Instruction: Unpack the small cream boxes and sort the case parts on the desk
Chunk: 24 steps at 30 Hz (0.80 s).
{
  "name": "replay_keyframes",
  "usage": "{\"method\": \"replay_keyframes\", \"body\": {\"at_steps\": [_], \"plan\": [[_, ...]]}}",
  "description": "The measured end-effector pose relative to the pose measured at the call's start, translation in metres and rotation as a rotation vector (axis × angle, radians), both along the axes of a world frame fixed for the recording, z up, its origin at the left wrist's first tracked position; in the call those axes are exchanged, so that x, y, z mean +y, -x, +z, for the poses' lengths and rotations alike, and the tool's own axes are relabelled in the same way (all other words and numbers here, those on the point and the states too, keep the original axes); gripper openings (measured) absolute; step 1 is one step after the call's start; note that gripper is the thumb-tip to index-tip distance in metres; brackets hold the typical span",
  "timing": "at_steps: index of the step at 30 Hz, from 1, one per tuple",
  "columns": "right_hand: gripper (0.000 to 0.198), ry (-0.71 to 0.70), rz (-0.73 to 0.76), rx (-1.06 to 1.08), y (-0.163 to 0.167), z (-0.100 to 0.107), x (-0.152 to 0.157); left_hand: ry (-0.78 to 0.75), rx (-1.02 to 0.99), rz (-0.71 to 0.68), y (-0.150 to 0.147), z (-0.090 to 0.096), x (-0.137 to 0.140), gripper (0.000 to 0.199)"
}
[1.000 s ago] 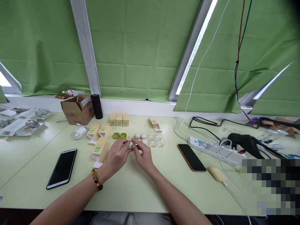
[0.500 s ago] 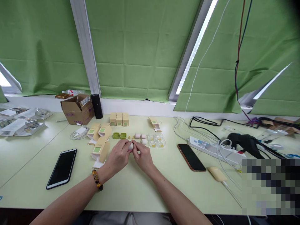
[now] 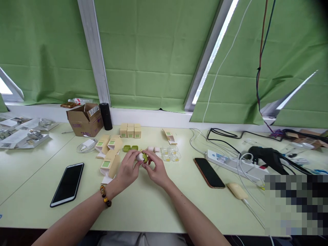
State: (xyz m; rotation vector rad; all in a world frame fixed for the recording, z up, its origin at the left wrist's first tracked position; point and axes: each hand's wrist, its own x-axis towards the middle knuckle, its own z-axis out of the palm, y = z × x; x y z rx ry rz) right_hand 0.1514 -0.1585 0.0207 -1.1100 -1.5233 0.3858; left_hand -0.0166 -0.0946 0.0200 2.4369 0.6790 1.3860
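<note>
Between my two hands is a small rounded white-and-green piece, its exact kind too small to tell. My left hand pinches its white side, and my right hand grips the green side with fingertips. Just beyond my fingers lie two green square cups. Small pale pink pieces sit behind my right hand, partly hidden by it. Beside them stand several clear plastic cups with yellow spots inside. Opened tan paper boxes lie left of my left hand.
Small closed tan boxes stand at the back, near a cardboard carton and a black cylinder. One phone lies left, another phone right. A power strip and tangled cables occupy the right side.
The piece in my hands has turned, so that its green part now shows beside the white. My fingers have spread slightly further apart around it.
</note>
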Motion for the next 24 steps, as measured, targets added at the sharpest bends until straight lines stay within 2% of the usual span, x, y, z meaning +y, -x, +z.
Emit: {"method": "replay_keyframes", "body": {"at_steps": [6, 10, 13, 15, 18, 24], "plan": [[0.042, 0.035, -0.100, 0.016, -0.004, -0.003, 0.003, 0.247, -0.165, -0.071, -0.002, 0.002, 0.004, 0.024], [0.039, 0.063, -0.173, 0.077, -0.011, -0.004, 0.006, 0.630, -0.427, -0.186, -0.004, -0.001, 0.017, 0.034], [0.039, 0.087, -0.218, 0.122, -0.012, -0.006, 0.008, 0.932, -0.637, -0.334, -0.005, -0.001, 0.025, 0.041], [0.039, 0.104, -0.225, 0.127, -0.011, -0.009, 0.010, 1.059, -0.754, -0.455, -0.004, 0.002, 0.026, 0.042], [0.040, 0.122, -0.216, 0.109, -0.006, -0.015, 0.010, 1.173, -0.848, -0.576, -0.002, 0.008, 0.025, 0.038], [0.040, 0.137, -0.191, 0.048, 0.000, -0.017, 0.008, 1.331, -0.983, -0.626, -0.002, 0.012, 0.023, 0.016]]}}
